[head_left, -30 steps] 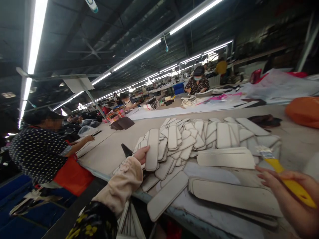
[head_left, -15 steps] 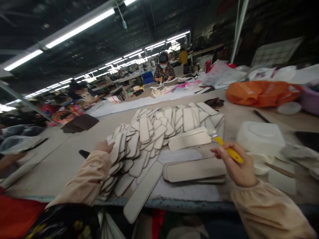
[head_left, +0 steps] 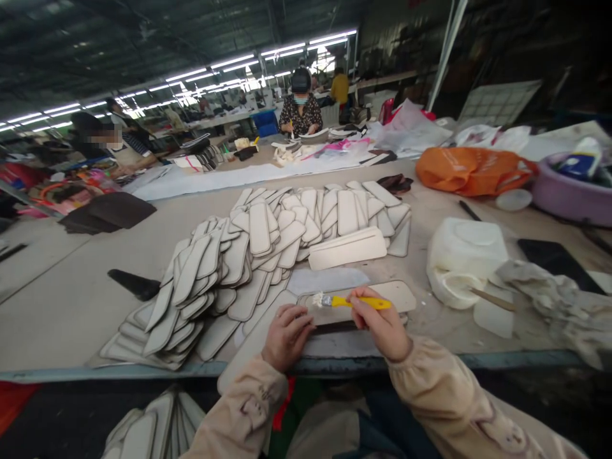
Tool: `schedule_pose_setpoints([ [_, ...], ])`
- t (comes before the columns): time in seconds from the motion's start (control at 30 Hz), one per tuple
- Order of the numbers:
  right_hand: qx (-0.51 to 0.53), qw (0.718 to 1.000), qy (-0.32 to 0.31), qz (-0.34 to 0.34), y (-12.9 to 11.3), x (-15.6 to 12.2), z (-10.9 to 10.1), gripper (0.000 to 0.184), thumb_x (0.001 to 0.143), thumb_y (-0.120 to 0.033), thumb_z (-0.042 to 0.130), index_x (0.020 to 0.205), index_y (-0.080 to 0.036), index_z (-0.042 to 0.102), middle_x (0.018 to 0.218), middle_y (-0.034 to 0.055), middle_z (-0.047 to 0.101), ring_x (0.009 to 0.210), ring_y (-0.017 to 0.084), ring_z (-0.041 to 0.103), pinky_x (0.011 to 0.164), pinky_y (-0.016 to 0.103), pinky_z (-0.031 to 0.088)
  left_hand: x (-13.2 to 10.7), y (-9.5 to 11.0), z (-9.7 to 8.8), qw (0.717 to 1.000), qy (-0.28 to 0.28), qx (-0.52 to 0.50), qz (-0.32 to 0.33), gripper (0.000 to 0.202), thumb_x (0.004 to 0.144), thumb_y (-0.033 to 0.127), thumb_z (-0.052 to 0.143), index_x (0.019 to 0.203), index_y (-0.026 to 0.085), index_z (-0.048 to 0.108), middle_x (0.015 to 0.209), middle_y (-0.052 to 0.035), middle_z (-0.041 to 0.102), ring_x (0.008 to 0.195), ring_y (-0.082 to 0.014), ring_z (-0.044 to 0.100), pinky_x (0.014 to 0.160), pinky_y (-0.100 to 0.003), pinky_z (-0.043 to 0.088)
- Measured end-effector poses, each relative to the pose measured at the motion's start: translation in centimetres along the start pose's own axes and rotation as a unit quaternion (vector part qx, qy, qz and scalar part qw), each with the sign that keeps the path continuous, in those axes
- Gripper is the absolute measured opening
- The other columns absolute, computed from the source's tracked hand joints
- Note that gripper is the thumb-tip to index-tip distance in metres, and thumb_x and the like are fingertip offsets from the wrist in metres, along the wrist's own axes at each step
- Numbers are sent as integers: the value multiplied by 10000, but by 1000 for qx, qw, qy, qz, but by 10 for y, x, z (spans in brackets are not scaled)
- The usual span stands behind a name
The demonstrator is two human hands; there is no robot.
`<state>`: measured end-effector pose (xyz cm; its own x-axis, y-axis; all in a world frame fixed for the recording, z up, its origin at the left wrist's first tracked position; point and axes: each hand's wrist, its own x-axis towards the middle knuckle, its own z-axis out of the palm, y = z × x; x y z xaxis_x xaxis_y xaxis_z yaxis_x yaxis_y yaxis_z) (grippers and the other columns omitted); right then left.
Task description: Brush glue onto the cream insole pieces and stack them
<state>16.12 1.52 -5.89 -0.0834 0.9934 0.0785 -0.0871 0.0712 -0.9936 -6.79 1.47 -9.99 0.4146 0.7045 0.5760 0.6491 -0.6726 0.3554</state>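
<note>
In my right hand (head_left: 382, 325) is a paintbrush (head_left: 340, 301) with a yellow handle, gripped between thumb and fingers. Its bristles carry white paste and point left, above the left part of a long pale strip (head_left: 399, 296) with rounded corners. That strip tops a small stack near the table's front edge. At the stack's left end, my left hand (head_left: 287, 335) has its fingers curled down against the strip's edge, just left of the bristles. Beyond and to the left spreads a big heap of similar pale pieces (head_left: 234, 255).
A white plastic jug (head_left: 466, 245) with a cut-open side and a wooden stick (head_left: 495, 299) stands at right. Nearby lie a crumpled cloth (head_left: 540, 293), an orange bag (head_left: 473, 169) and a purple basin (head_left: 568, 194). A co-worker (head_left: 301, 115) sits across the table.
My left hand has come from the heap at left to the stack's left end. My right hand has brought the paintbrush left and down over the top strip. The view has shifted.
</note>
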Motion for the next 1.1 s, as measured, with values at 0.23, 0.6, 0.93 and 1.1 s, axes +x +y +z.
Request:
schedule_pose_setpoints([
  [0.23, -14, 1000, -2, 25, 12, 8, 9, 254, 888, -425, 495, 795, -195, 551, 450, -64, 470, 444, 102, 407, 483, 244, 314, -1, -10, 2, 999, -12, 11, 38, 157, 829, 179, 601, 954, 208, 692, 928, -72, 694, 894, -197, 605, 824, -379, 528],
  [0.6, -201, 970, 136, 34, -16, 3, -56, 288, 846, -379, 503, 617, -208, 542, 463, -47, 483, 498, 134, 473, 553, 269, 366, -2, -11, 6, 999, 19, 9, 44, 134, 827, 184, 609, 923, 220, 695, 908, -53, 702, 874, -182, 624, 808, -356, 541],
  [0.93, -302, 923, 238, 30, -33, -22, -114, 248, 842, -368, 508, 672, -202, 580, 487, -33, 501, 551, 144, 496, 583, 272, 365, -3, -14, 8, 998, 39, 7, 58, 116, 800, 176, 645, 897, 212, 697, 883, -47, 713, 845, -185, 641, 805, -356, 543],
  [1.1, -121, 980, 155, 3, -27, -25, -67, 205, 861, -391, 536, 784, -205, 572, 488, -54, 488, 485, 110, 432, 514, 247, 342, -4, -12, 8, 999, 34, 7, 41, 89, 807, 186, 641, 873, 206, 697, 878, -46, 715, 846, -180, 638, 794, -341, 540],
])
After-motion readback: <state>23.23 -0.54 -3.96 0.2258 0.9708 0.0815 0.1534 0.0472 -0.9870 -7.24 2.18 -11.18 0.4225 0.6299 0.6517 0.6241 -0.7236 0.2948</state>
